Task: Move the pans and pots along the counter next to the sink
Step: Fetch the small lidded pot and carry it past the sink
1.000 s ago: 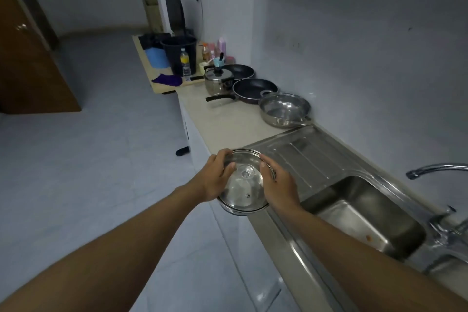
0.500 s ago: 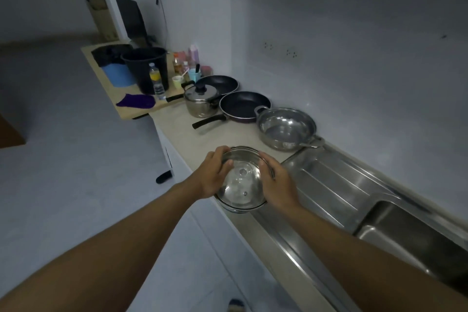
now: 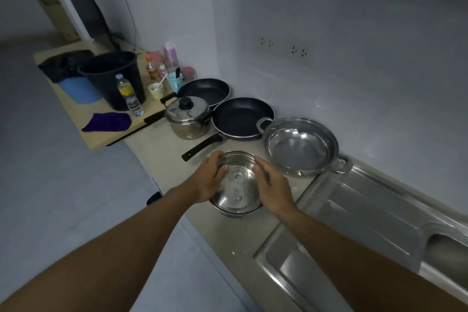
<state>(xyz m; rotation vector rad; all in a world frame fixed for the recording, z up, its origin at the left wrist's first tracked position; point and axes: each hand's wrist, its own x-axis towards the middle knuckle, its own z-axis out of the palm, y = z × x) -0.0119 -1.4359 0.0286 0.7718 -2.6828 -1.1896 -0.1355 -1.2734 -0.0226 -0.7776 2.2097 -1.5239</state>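
A small steel pot with a glass lid (image 3: 238, 185) rests on or just above the beige counter (image 3: 162, 149), left of the sink's drainboard (image 3: 359, 213). My left hand (image 3: 209, 180) grips its left rim and my right hand (image 3: 274, 186) grips its right rim. Behind it stands a wide steel two-handled pan (image 3: 300, 145). Farther back lie a black frying pan (image 3: 241, 116), a lidded steel pot (image 3: 187, 115) and a second black frying pan (image 3: 205, 90).
A wooden side table (image 3: 101, 134) at the counter's far end carries a black bucket (image 3: 112, 78), a water bottle (image 3: 129, 95), a purple cloth (image 3: 107, 121) and cups and bottles (image 3: 164, 73). The sink basin (image 3: 448, 248) is at the right edge. Floor lies to the left.
Both hands have carried the small lidded pot from the drainboard's front corner leftward along the counter, closer to the other pans. The view has swung left, away from the tap.
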